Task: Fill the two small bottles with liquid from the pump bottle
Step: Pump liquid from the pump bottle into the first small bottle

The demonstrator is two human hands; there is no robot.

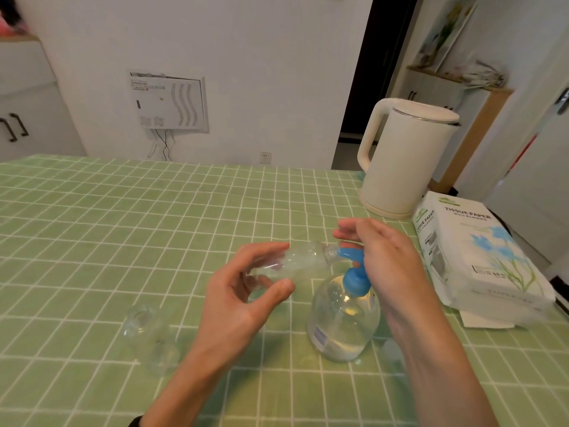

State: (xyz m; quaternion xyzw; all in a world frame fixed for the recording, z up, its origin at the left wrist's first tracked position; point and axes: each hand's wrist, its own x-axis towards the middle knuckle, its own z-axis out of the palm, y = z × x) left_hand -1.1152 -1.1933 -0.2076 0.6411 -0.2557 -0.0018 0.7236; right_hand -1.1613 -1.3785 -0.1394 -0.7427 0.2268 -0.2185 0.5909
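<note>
A clear pump bottle (341,318) with a blue pump head (354,272) stands on the green checked tablecloth (123,226), partly full of clear liquid. My right hand (381,254) rests on top of the pump head, fingers fairly straight. My left hand (246,291) holds a small clear bottle (301,260) tipped on its side, its neck right at the blue spout. A second small clear bottle (151,337) stands upright and open on the cloth to the left of my left forearm.
A white electric kettle (403,161) stands at the back right. A tissue paper pack (480,257) lies at the right table edge. A small translucent cap (391,349) lies under my right forearm. Open cloth stretches to the left and rear.
</note>
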